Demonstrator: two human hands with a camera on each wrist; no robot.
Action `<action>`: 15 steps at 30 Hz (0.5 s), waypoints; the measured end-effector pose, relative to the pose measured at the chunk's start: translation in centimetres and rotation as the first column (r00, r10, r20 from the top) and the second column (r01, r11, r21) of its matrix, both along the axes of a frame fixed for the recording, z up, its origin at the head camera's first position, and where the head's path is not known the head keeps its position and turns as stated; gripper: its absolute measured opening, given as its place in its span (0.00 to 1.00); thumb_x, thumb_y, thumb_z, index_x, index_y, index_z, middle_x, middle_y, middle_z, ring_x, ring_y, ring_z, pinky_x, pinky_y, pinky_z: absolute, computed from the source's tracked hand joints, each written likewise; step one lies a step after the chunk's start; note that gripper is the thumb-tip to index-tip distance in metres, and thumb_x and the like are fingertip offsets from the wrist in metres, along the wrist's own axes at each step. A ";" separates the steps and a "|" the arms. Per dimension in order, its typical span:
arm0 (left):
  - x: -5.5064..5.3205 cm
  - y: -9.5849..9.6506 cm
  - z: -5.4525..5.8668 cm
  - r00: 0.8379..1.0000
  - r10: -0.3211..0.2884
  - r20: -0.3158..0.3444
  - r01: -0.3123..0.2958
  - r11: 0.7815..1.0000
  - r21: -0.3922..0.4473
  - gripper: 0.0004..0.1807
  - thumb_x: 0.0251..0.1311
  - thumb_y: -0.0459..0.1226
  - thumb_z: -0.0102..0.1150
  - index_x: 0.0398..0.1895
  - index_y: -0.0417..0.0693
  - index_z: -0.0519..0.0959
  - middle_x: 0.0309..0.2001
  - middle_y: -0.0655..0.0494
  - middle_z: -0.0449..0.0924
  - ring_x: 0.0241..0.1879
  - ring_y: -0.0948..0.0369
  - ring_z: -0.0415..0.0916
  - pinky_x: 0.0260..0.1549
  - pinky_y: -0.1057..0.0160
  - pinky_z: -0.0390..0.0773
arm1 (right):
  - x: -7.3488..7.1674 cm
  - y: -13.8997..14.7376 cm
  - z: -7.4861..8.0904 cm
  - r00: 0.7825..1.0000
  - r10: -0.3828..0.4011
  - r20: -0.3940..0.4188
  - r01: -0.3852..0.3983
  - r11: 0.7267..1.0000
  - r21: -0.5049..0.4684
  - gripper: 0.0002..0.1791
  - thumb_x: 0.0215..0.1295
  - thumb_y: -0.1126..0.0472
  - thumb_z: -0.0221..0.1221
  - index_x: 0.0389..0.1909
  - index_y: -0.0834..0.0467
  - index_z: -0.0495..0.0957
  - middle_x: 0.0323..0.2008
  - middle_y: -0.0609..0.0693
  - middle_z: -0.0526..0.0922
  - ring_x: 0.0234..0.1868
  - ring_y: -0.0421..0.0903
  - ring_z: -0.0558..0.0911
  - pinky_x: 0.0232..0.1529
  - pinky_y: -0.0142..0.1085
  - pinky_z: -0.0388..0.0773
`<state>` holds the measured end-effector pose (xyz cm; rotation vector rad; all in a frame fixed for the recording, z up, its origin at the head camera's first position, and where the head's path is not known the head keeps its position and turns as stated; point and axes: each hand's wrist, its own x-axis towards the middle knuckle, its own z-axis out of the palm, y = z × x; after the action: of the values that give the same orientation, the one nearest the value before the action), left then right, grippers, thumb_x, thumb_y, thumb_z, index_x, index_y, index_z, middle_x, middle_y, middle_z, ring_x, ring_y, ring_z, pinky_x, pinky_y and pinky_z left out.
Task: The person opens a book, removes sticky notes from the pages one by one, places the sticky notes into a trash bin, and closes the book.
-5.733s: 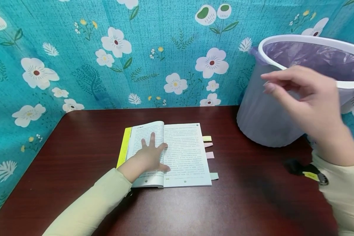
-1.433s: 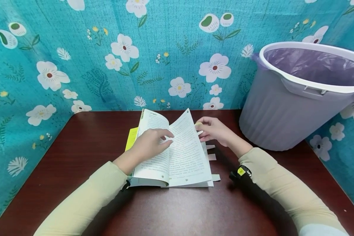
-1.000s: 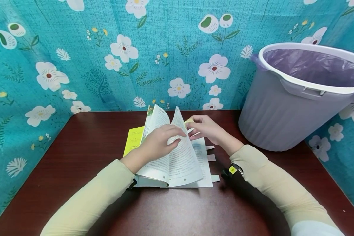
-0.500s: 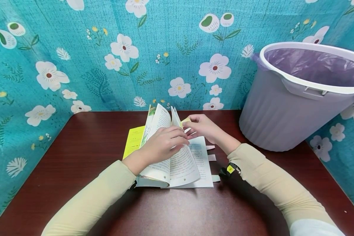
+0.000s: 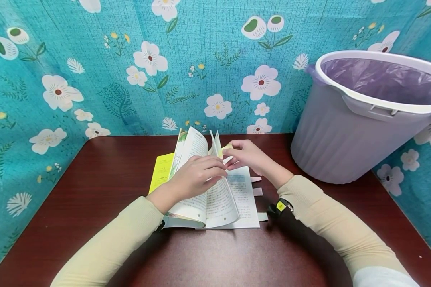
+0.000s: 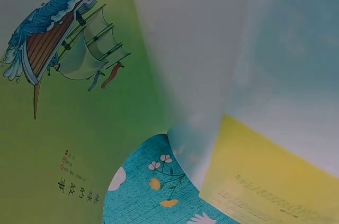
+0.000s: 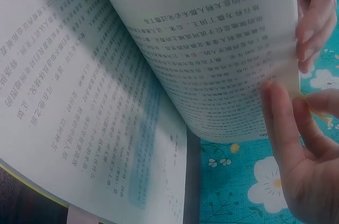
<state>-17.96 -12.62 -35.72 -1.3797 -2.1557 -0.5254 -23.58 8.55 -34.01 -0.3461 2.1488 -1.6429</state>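
An open book (image 5: 243, 199) lies on the table, several of its pages lifted and curving up in the middle. My left hand (image 5: 197, 177) holds the raised pages near their outer edge; its fingers show beyond that edge in the right wrist view. From the right, my right hand (image 5: 249, 157) pinches a yellow sticky tab (image 5: 227, 147) at the page edge. The right wrist view shows the right hand (image 7: 307, 155) with two fingers against the printed page (image 7: 222, 65). A green page with a ship picture (image 6: 69, 49) fills much of the left wrist view, where no hand shows.
Pink and pale green tabs (image 5: 262, 217) stick out from the book's right side. A yellow cover flap (image 5: 161, 171) extends on the left. A grey trash bin (image 5: 344, 135) with a purple liner stands at the right, before a blue flowered cloth (image 5: 186, 52).
The right hand has come from beside the bin to the tab at the page edge. The left hand, earlier spread flat on the book, now holds lifted pages. Over the last half second little moved.
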 end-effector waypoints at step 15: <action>-0.3 -0.6 -0.2 1.000 -0.004 0.000 0.004 1.000 -0.006 0.15 0.51 0.27 0.77 0.42 0.46 0.87 0.43 0.54 0.86 0.48 0.57 0.81 0.40 0.61 0.82 | -0.2 0.8 -0.9 0.999 0.001 -0.035 0.001 0.998 0.056 0.12 0.74 0.61 0.59 0.47 0.68 0.79 0.47 0.64 0.83 0.33 0.51 0.88 0.39 0.43 0.86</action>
<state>-18.28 -13.21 -35.88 -1.3875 -2.1570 -0.5211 -23.73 9.31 -34.90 -0.3612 2.2160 -1.5841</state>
